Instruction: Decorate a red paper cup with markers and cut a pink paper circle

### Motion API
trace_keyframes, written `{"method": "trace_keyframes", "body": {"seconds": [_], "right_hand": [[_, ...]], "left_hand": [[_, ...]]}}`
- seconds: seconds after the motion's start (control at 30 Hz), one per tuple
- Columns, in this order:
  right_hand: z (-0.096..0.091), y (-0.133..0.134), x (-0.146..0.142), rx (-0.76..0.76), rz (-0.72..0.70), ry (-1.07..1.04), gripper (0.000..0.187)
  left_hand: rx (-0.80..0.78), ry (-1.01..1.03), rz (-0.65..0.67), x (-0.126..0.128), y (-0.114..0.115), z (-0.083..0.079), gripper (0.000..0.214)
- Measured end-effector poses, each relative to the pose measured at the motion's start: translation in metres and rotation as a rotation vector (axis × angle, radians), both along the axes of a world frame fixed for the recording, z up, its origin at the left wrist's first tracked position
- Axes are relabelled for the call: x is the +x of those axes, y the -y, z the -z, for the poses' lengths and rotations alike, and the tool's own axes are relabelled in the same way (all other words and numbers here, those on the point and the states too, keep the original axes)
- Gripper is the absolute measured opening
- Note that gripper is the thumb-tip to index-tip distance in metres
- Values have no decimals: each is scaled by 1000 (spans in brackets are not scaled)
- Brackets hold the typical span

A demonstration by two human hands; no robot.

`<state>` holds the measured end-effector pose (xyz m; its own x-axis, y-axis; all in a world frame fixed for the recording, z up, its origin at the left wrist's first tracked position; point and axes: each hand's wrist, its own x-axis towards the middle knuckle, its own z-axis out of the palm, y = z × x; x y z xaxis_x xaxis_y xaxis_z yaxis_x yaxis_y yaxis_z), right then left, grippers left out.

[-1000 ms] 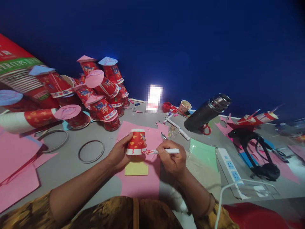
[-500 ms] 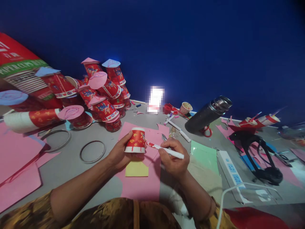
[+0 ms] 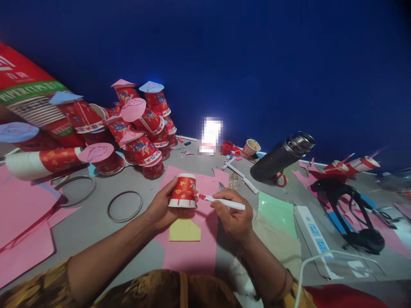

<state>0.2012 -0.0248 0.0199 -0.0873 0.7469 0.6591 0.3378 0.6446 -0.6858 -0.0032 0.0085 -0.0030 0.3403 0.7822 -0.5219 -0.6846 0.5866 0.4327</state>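
Observation:
My left hand is closed around the side of a red paper cup held upside down, its white rim facing down and marked with red strokes. In my right hand is a white marker with a red tip end, pinched between thumb and fingers. The tip points left and meets the right side of the cup, though I cannot tell if it presses on it. Pink paper and a yellow sticky note pad lie below the cup.
Stacked red cups with paper tops stand at the left. Two grey rings lie near my left arm. A dark thermos leans at the back right, with a power strip and black headset-like frame farther right.
The marker and my right hand have shifted very slightly left. My left hand still holds the cup, and the whole view has moved a little.

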Motion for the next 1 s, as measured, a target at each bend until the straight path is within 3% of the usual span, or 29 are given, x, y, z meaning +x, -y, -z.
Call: {"method": "trace_keyframes", "body": {"seconds": [0.4, 0.6, 1.0], "right_hand": [[-5, 1, -2, -32, -63, -19, 7], [-1, 1, 0, -142, -70, -87, 8], [2, 1, -3, -145, -140, 10, 9]], "left_hand": [[-49, -66, -5, 1, -2, 0, 44], [-48, -65, -22, 2, -1, 1, 40], [-17, -117, -81, 9, 4, -3, 42]]}}
